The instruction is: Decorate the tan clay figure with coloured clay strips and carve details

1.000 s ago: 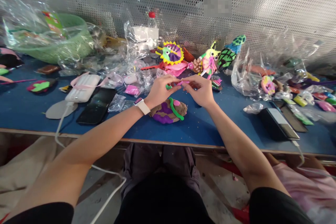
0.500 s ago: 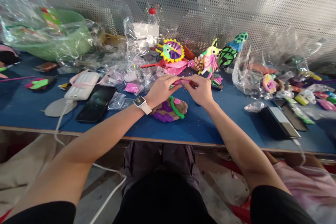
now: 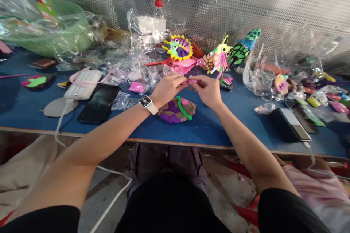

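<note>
My left hand (image 3: 170, 87), with a white smartwatch (image 3: 145, 101) on its wrist, is closed with its fingertips on a pink piece of modelling clay (image 3: 193, 81). My right hand (image 3: 207, 90) pinches pink clay beside it, thumb and forefinger together. Both hands meet just over the blue table, and fingers hide most of the clay. Nearer to me lies a brown clay shape (image 3: 192, 108) with purple patches, a green strip and a pink dot.
Behind my hands stand a yellow-rimmed clay figure (image 3: 180, 48), a horned yellow-and-pink one (image 3: 222, 56) and a green-and-blue one (image 3: 240, 51). At left are a phone (image 3: 98, 103), a power bank (image 3: 83, 85) and a green basket (image 3: 68, 32). A black device (image 3: 290, 125) lies right.
My fingertips have shifted slightly on the pink clay, with less of it showing between them. The brown clay shape stays on the table. The view has tipped down a little.
</note>
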A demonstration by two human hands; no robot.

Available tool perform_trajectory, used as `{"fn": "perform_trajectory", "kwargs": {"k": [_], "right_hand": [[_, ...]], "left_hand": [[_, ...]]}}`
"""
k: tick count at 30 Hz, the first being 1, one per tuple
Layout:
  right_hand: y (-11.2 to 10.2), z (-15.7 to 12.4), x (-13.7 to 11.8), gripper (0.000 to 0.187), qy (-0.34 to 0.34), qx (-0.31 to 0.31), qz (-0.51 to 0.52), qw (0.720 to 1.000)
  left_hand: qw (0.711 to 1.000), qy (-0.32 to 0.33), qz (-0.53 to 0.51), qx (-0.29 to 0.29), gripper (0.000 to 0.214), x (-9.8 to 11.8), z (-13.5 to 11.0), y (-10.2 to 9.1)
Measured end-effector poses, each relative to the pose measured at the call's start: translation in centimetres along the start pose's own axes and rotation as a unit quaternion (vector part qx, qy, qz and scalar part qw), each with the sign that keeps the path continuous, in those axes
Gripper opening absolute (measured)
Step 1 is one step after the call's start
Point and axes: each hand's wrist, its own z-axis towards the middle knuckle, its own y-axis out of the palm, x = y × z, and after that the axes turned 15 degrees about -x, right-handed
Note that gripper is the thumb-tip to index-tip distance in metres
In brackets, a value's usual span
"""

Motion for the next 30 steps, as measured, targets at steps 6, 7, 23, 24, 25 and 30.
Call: {"fn": "perform_trajectory", "kwargs": {"k": [6,7,23,24,25,30], "right_hand": [[0.3,0.0,0.0,0.024,0.002,-0.006,0.052,0.999],[0.3,0.0,0.0,0.025,0.004,-0.004,0.054,0.999],[-0.2,-0.1,-0.9,0.021,0.000,0.031,-0.059,0.998],[-0.2,-0.1,-0.9,0.021,-0.004,0.027,-0.062,0.998],[-0.3,-0.1,-1.0,0.021,-0.008,0.025,-0.064,0.998],[-0.6,0.1,-0.9,0.018,-0.016,0.023,-0.064,0.998]], "left_hand": [[0.999,-0.009,0.000,0.031,0.023,0.0,-0.1,-0.1],[0.999,-0.011,0.003,0.035,0.023,0.1,0.0,-0.2],[0.967,-0.099,-0.228,0.046,0.015,2.0,0.3,0.1],[0.964,-0.099,-0.242,0.047,0.018,1.9,0.3,0.0],[0.960,-0.098,-0.259,0.045,0.021,1.8,0.4,-0.1],[0.924,-0.082,-0.375,0.004,0.033,1.8,0.6,-0.1]]}}
